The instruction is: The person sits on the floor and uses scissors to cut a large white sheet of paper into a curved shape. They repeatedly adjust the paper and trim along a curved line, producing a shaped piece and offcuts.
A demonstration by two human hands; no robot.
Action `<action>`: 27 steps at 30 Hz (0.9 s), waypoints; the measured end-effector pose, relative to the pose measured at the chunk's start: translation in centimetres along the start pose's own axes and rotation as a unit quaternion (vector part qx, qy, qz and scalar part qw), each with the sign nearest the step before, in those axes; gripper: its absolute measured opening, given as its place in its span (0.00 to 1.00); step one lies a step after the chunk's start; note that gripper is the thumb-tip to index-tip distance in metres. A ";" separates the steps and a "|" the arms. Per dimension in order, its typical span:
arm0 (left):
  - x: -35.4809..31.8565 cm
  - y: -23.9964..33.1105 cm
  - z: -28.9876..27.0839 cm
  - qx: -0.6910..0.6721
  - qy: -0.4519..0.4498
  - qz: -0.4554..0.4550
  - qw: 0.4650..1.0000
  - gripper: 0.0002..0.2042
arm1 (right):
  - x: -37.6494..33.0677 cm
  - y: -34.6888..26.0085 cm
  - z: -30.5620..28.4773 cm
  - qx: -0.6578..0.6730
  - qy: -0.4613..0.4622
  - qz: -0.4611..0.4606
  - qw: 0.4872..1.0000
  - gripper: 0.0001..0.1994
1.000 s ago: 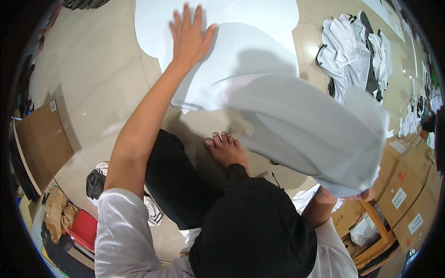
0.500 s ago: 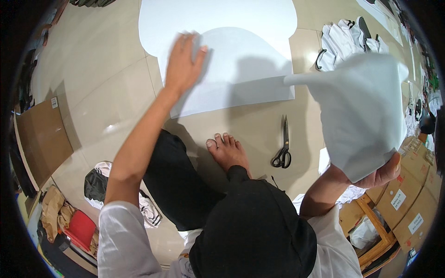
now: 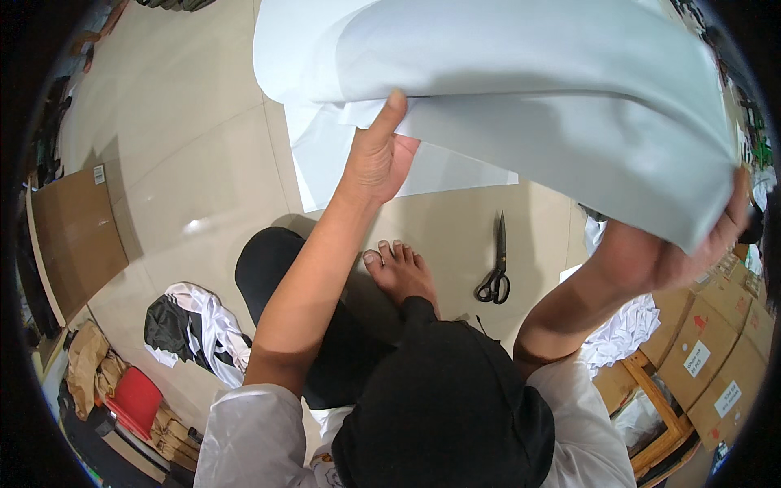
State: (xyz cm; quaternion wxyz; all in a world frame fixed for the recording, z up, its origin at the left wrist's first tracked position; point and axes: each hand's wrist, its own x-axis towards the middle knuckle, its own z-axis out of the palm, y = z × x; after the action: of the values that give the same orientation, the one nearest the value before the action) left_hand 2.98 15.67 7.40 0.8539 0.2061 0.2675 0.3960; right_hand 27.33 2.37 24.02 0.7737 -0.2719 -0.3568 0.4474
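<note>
"Where's the cloth?"
"Raised, about one o'clock from mid-view, above a pale sheet."
"Grip?"
"Left hand, twelve o'clock, grasps the near edge: thumb on top, fingers hidden beneath. Right hand, three o'clock, grasps a corner."
"Heavy?"
"Light and soft, I'd judge, since it billows and folds. Perhaps slippery."
"Best hold?"
"Corners and edge; pinched mid-span, it would likely crease."

Stacked cardboard boxes, wooden frame (beside them), tiled floor.
</note>
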 end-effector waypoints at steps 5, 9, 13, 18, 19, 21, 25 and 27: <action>-1.4 2.1 -2.1 0.026 0.201 -0.037 0.979 0.24 | -2.4 5.9 -0.8 -0.011 0.291 0.180 0.940 0.19; -4.6 3.9 -3.1 0.123 0.274 -0.037 0.953 0.22 | -4.6 7.4 -4.1 -0.071 0.357 0.261 0.894 0.18; -5.9 5.9 -4.8 0.158 0.312 -0.070 0.934 0.20 | -4.6 8.7 -7.3 -0.142 0.360 0.251 0.887 0.19; -2.5 10.3 -7.6 0.142 0.306 0.000 0.941 0.16 | 1.4 12.4 -10.3 -0.214 0.295 0.258 0.895 0.17; -1.6 11.9 -7.0 0.142 0.302 0.021 0.942 0.15 | 3.4 13.0 -9.9 -0.209 0.301 0.264 0.892 0.16; -0.6 14.9 -6.3 0.171 0.272 0.086 0.943 0.16 | 6.3 12.9 -9.7 -0.217 0.245 0.229 0.917 0.18; -3.4 19.5 -4.7 0.249 0.248 0.167 0.921 0.17 | 7.5 9.9 -5.0 -0.170 0.150 0.172 0.959 0.16; -5.3 19.5 -4.5 0.303 0.250 0.158 0.906 0.17 | 6.9 9.4 -5.1 -0.217 0.184 0.178 0.942 0.19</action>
State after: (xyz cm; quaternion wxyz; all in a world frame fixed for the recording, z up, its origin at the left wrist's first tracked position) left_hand -13.79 23.86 16.50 0.5824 0.3884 0.5429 0.4639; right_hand 29.06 12.22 16.09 0.6558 -0.5699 -0.2429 0.4315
